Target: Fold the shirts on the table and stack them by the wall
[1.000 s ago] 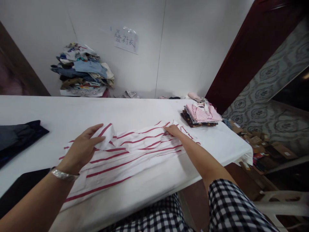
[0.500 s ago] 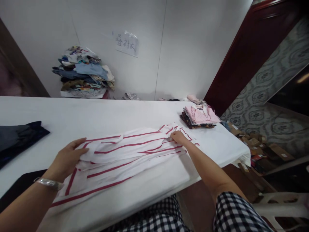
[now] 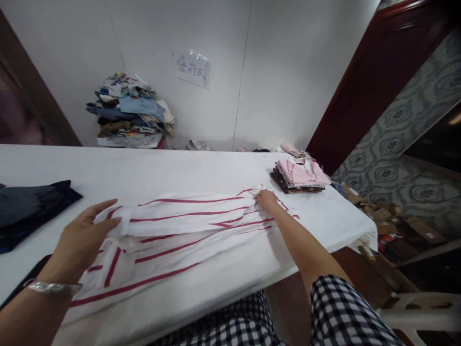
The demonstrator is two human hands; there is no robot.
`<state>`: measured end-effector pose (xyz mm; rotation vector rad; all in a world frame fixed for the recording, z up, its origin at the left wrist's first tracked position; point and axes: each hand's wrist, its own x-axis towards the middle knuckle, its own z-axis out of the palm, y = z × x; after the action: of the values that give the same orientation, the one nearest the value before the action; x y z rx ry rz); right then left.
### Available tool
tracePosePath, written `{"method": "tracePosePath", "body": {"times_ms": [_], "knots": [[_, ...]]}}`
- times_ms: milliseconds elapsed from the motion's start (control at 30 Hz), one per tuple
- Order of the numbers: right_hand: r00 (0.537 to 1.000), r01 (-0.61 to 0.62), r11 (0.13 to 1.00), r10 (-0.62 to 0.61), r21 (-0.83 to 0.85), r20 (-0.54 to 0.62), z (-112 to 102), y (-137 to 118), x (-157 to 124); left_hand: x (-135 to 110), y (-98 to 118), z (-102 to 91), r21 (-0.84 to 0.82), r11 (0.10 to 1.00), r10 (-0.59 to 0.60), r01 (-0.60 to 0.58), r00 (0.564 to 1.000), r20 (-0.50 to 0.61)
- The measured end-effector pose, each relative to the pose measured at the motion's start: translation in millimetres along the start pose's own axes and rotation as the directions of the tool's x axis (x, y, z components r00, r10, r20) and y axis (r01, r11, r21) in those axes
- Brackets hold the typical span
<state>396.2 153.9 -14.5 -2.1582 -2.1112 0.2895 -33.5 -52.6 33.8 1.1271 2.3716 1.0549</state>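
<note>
A white shirt (image 3: 187, 218) with dark red stripes lies lengthwise along the near side of the table, partly folded over itself. At its left end, my left hand (image 3: 84, 235), with a silvery band on the wrist, grips the edge of the folded-over part. The thumb is on top of the cloth and the index finger stretches past it; the other fingers are largely hidden. Near the shirt's right end, my right hand (image 3: 268, 201) pinches the gathered cloth, its fingers curled together.
Folded clothes (image 3: 300, 175), pink on top, lie stacked on the white table (image 3: 216, 168) at right. Dark garments (image 3: 34, 206) lie at left. A tall clothes pile (image 3: 133, 113) stands by the wall under a paper sign (image 3: 193, 69). Boxes (image 3: 392, 216) and a white stool (image 3: 421, 312) are at right.
My left hand has moved left, and the upper layer of the shirt is drawn straighter and smoother. My right hand stays at the shirt's right end.
</note>
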Motion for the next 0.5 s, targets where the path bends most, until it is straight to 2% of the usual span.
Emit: {"method": "tracePosePath", "body": {"times_ms": [67,133,233,333,500], "knots": [[0.999,-0.008,1.0,0.007,-0.011,-0.034,-2.2,6.1,-3.1,5.7,-8.4,5.7,0.142,0.99,-0.007,0.0,0.999,0.048],[0.996,-0.006,1.0,0.006,-0.003,-0.084,-6.0,8.1,-5.2,13.6,-18.7,15.7,0.265,0.961,0.055,-0.083,0.992,0.113],[0.989,0.008,0.999,-0.002,0.04,-0.149,-9.9,4.5,-3.1,22.3,-28.7,30.8,0.338,0.927,0.114,-0.164,0.98,0.164],[0.993,0.002,0.998,0.005,0.055,-0.119,-8.5,0.7,5.1,24.1,-31.5,38.7,0.353,0.917,0.129,-0.183,0.977,0.171],[0.996,-0.055,0.996,0.06,0.072,-0.066,2.0,9.7,16.7,19.3,-37.1,38.8,0.408,0.874,0.235,-0.263,0.965,0.118]]}}
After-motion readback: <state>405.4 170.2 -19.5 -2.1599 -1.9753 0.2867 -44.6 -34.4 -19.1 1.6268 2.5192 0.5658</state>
